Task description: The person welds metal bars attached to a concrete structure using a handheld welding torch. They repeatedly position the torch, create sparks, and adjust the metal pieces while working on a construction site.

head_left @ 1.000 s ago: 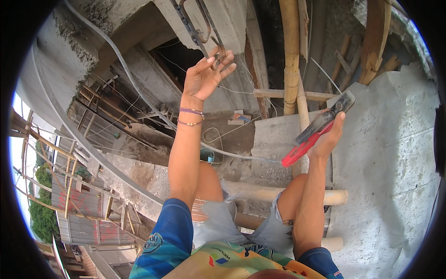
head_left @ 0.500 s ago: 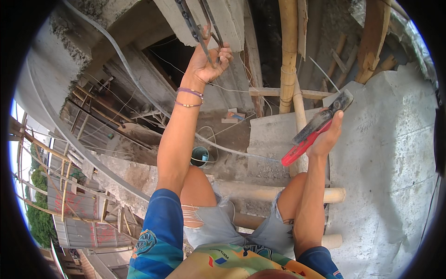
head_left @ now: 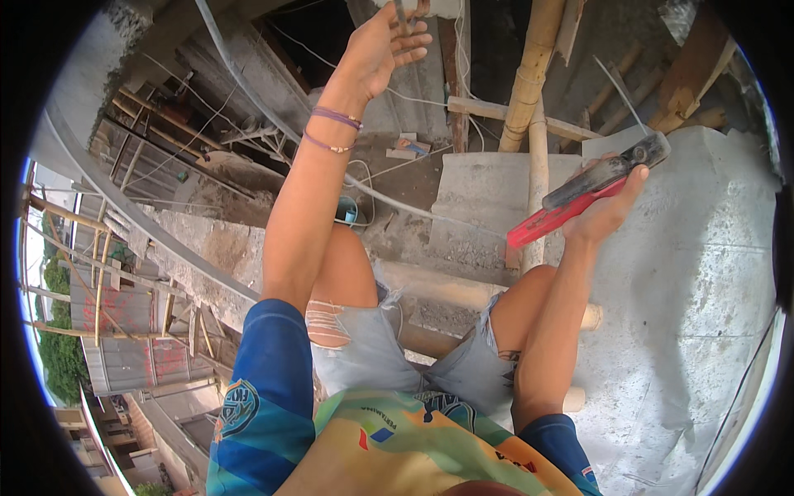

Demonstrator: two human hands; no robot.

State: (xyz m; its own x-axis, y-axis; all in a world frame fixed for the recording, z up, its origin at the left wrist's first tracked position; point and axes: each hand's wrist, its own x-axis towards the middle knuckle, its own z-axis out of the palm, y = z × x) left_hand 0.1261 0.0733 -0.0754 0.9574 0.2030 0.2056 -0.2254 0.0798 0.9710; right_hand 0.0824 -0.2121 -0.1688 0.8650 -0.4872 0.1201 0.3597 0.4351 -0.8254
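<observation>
One left hand [head_left: 380,48] is uncurling, grip spreading at a steel bar [head_left: 402,16], right hand [head_left: 608,211] still clasping a red-and-black hand tool [head_left: 589,183]

- head cam's a wide fisheye, up above the red tool [head_left: 575,205], a bit left of it
- faces down and forward past it
- pretty close in
</observation>
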